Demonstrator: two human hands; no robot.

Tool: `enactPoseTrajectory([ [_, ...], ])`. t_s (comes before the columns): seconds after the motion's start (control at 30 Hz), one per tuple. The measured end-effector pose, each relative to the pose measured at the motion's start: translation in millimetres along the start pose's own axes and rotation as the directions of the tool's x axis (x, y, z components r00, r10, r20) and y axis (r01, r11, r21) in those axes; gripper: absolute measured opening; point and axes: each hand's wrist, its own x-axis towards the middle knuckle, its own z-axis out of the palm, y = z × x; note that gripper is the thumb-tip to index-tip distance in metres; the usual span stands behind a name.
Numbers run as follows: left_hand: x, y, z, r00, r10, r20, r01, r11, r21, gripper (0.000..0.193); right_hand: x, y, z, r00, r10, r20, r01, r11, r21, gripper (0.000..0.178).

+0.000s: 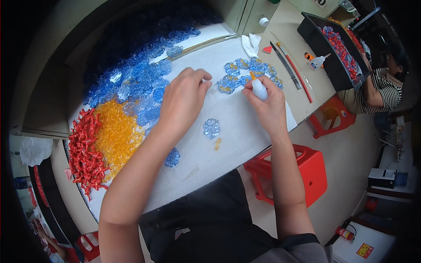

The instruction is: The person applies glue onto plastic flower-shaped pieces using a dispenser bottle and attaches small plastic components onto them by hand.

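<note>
My right hand (pixel 267 98) grips a small white glue bottle (pixel 259 90), its orange nozzle pointing up and away over a cluster of blue flower-shaped pieces (pixel 244 80). Several of these carry yellow bits. To the left, my left hand (pixel 184 94) hovers over the white sheet (pixel 239 118), fingers loosely curled, thumb tip slightly apart from the index finger and nothing seen between them. A single clear-blue flower piece (pixel 211 128) lies below the hands, beside a small yellow piece (pixel 217 143). Another blue flower piece (pixel 172 157) sits by my left forearm.
Heaps of blue flower pieces (pixel 144 83), yellow pieces (pixel 115 133) and red pieces (pixel 85 149) cover the table's left side. At the right lie a red rod (pixel 298 76), a metal strip (pixel 287 68) and another glue bottle (pixel 316 62). Beyond are a black bin (pixel 333 72), a seated person and red stools (pixel 307 175).
</note>
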Motion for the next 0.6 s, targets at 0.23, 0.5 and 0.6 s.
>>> enactPoseTrajectory([
  [0.23,37.1,-14.0,12.4,0.95,-0.144,0.276,0.177,0.979,-0.099,0.019,-9.9,-1.6,16.5,1.0,-0.014,0.003,0.015,0.998,-0.065,0.019],
  [0.5,5.2,-8.2,7.4,0.897,-0.203,0.392,0.404,0.735,-0.545,0.013,-30.1,-4.0,17.1,0.994,-0.11,-0.022,0.111,0.994,0.018,0.021],
  [0.6,-19.0,1.6,-1.9,0.851,-0.253,0.46,0.525,0.439,-0.73,0.012,-46.6,-9.8,18.1,0.979,-0.173,-0.105,0.185,0.976,0.118,0.023],
])
